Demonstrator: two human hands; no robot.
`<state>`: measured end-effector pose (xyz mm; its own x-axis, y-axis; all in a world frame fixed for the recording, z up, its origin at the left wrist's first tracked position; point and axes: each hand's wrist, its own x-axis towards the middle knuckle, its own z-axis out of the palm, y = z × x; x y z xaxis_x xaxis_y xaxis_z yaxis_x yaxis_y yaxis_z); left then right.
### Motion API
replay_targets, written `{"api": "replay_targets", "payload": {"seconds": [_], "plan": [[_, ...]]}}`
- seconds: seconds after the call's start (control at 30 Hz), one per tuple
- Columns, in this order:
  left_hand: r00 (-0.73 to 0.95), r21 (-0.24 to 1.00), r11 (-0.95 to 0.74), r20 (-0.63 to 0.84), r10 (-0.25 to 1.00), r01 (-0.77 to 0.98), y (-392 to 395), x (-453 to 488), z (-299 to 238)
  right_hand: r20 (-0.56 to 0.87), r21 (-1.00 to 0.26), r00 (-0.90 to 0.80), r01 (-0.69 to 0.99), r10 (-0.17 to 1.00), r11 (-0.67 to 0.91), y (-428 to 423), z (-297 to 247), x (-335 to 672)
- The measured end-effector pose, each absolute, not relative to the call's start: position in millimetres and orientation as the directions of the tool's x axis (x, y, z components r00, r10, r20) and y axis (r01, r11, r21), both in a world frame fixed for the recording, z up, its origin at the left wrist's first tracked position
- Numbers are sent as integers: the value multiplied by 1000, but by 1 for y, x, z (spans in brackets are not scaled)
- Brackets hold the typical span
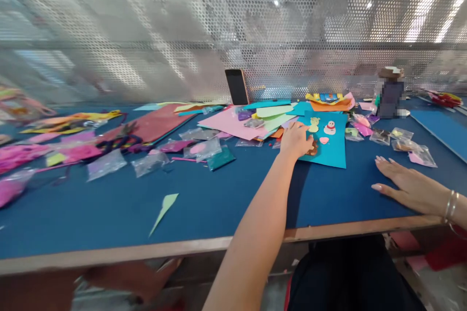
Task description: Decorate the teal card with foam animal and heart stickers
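My left hand (296, 139) reaches over the left part of a bright blue sheet (337, 148), its fingers apart and bent down toward it. The thumb is next to a small brown piece (313, 148), partly hidden by the hand; whether they touch I cannot tell. On the sheet are a yellow animal-shaped cut-out (314, 125), a white snowman with a red scarf (330, 128) and a small pink piece (324, 140). To the right of the sheet, my right hand (408, 182) lies flat near the table's front edge, fingers outstretched, with nothing in it.
Coloured paper sheets (233, 123) pile up behind my left hand. A phone (237, 86) leans against the perforated metal panel (204, 24). Small clear bags (419, 151) lie at right, others at left near dark-handled scissors (120, 141). A pale green paper scrap (165, 210) lies in front.
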<state>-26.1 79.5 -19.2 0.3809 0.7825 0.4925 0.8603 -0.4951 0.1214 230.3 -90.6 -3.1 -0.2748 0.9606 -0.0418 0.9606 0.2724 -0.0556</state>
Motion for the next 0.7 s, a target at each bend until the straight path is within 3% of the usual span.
{"api": "replay_targets", "payload": {"seconds": [0.13,0.27,0.43,0.53,0.7], "plan": [[395,127,-504,472,788,855,83,-25,-21,-9,6,-298,954,954,298,-123,-3,224],[411,105,-508,461,787,855,82,-26,-20,-83,-57,-440,898,894,437,-125,-2,201],[412,75,-498,463,785,864,80,-27,-21,-32,-62,-373,927,927,371,-94,0,202],[421,70,-501,451,787,863,83,-27,-24,-103,-96,-329,942,939,320,-99,2,211],[445,73,-522,429,786,850,88,-27,-28,-132,-126,-409,910,903,394,-115,4,202]]}}
